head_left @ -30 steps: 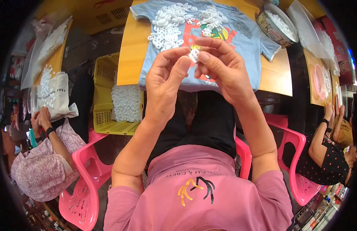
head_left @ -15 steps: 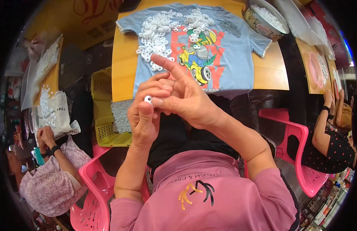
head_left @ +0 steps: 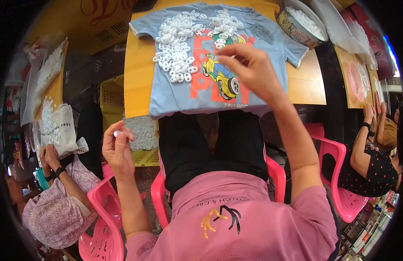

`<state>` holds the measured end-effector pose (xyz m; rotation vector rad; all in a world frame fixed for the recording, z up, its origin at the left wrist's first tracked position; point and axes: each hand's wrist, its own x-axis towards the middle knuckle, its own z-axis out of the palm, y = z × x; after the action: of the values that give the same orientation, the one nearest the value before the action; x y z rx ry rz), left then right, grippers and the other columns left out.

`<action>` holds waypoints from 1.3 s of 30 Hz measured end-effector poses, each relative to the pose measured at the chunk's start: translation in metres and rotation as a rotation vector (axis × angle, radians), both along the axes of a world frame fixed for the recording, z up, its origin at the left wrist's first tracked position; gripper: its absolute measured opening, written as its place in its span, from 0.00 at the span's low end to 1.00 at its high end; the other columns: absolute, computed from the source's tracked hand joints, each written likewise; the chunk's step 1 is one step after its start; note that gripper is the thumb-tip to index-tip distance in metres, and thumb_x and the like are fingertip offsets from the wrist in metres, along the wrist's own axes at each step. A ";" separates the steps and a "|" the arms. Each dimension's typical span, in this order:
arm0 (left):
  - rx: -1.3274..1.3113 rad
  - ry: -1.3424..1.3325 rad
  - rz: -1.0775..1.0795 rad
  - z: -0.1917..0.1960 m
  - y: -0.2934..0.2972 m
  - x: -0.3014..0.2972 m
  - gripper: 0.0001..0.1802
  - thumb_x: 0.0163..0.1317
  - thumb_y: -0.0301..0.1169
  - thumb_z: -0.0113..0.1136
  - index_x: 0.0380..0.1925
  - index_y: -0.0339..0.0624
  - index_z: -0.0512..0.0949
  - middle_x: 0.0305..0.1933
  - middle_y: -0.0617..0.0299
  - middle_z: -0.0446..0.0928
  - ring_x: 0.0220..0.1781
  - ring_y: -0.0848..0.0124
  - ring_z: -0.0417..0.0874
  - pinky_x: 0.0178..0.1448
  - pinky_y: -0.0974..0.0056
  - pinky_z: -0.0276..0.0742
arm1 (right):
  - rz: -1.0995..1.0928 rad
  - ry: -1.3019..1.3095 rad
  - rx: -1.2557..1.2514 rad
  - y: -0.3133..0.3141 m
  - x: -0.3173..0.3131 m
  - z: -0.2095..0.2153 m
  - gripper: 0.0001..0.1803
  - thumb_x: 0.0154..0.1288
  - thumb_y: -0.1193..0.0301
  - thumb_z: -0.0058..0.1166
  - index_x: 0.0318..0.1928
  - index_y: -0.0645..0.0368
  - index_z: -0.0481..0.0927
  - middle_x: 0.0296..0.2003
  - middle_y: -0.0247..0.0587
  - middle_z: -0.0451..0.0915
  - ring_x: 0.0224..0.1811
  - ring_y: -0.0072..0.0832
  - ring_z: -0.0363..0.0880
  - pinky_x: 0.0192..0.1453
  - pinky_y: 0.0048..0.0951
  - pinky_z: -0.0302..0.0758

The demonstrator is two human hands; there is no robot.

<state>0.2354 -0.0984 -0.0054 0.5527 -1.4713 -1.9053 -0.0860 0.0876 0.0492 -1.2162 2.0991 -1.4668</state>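
A light blue T-shirt (head_left: 184,93) with a cartoon car print lies spread on a wooden table (head_left: 136,82). Two heaps of small white plastic rings (head_left: 175,45) lie on it. My right hand (head_left: 251,69) hovers over the shirt near the right heap, thumb and forefinger pinched together; whether a ring is between them I cannot tell. My left hand (head_left: 118,148) is down at my left side, off the table, pinching a small white ring (head_left: 116,133) above a yellow crate (head_left: 109,98) that holds more white rings.
A round tin bowl (head_left: 299,24) of white pieces stands at the table's far right. Pink plastic chairs (head_left: 336,174) stand on both sides. One person sits at my left (head_left: 58,209), another at my right (head_left: 371,165). A clear bag of white pieces (head_left: 58,126) lies left.
My hands were joined in front of me on one ring. They have parted: the left dropped to my left side with the ring, the right reached forward over the shirt.
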 end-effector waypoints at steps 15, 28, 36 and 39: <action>-0.569 -0.351 0.057 0.007 0.027 -0.036 0.14 0.63 0.18 0.57 0.49 0.35 0.77 0.41 0.59 0.77 0.39 0.74 0.79 0.44 0.71 0.75 | -0.091 0.661 0.314 -0.007 -0.037 -0.023 0.10 0.61 0.62 0.60 0.35 0.56 0.83 0.33 0.38 0.80 0.34 0.39 0.80 0.38 0.36 0.74; -0.302 -0.067 -0.226 0.038 0.075 -0.164 0.13 0.63 0.18 0.56 0.47 0.35 0.79 0.38 0.60 0.78 0.33 0.78 0.78 0.38 0.73 0.73 | -0.151 0.618 0.218 -0.010 -0.037 -0.028 0.11 0.63 0.63 0.56 0.34 0.58 0.81 0.27 0.40 0.79 0.30 0.37 0.80 0.34 0.37 0.73; -0.957 -0.002 -0.058 0.033 0.083 -0.189 0.17 0.56 0.14 0.61 0.46 0.37 0.79 0.41 0.56 0.79 0.38 0.64 0.82 0.40 0.65 0.78 | 0.109 -0.590 0.068 0.026 0.008 -0.002 0.15 0.71 0.62 0.53 0.33 0.61 0.79 0.22 0.25 0.73 0.23 0.11 0.69 0.25 0.18 0.67; -0.980 0.016 -0.096 0.030 0.086 -0.188 0.15 0.55 0.15 0.63 0.43 0.37 0.79 0.40 0.55 0.79 0.38 0.63 0.82 0.39 0.64 0.78 | 0.133 -0.671 0.013 0.035 0.013 -0.005 0.16 0.71 0.61 0.52 0.34 0.61 0.79 0.24 0.26 0.74 0.23 0.11 0.68 0.26 0.17 0.67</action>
<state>0.0478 -0.0120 0.0250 -0.0010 -2.1791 -1.0148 -0.0734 0.1229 0.0444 -0.6962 1.5398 -1.5203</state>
